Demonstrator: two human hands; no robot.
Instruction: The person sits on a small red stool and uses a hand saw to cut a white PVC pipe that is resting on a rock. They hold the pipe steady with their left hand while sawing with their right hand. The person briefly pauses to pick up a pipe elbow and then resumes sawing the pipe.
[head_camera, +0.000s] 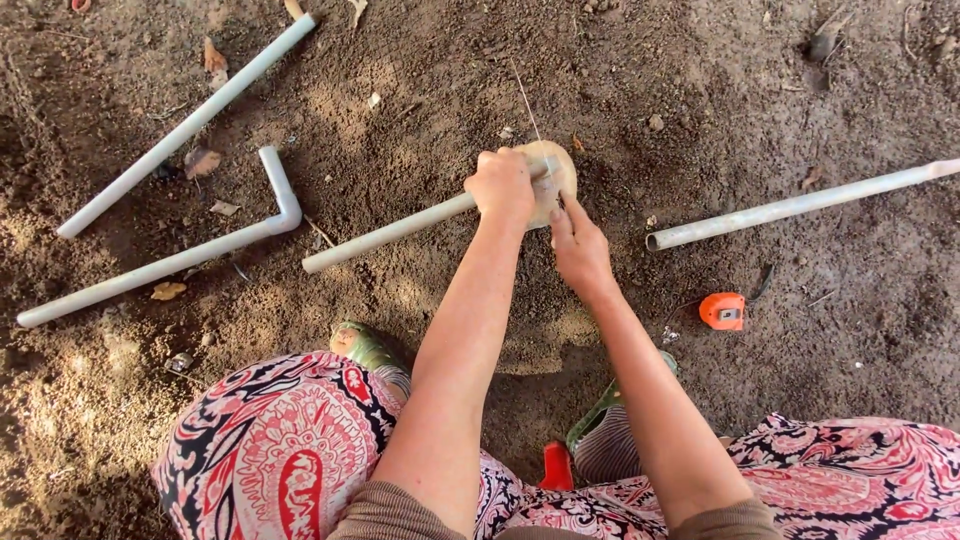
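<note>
You hold a long white plastic pipe (390, 231), lying low and slanted over bare soil, near end lower left. Its far end meets a round tan block (553, 180), pale, worn, resting on the dirt.

Both bare forearms reached away from the body toward the far middle of the scene, converging so that the two hands sat just beside each other. The left hand (501, 186) was curled into a closed fist, knuckles up, its wrist straight in line with the forearm. The right hand (579, 243) lay a little nearer and to the right, back of the hand up, fingers (560, 212) pointing far and slightly left, closed in a pinch
</note>
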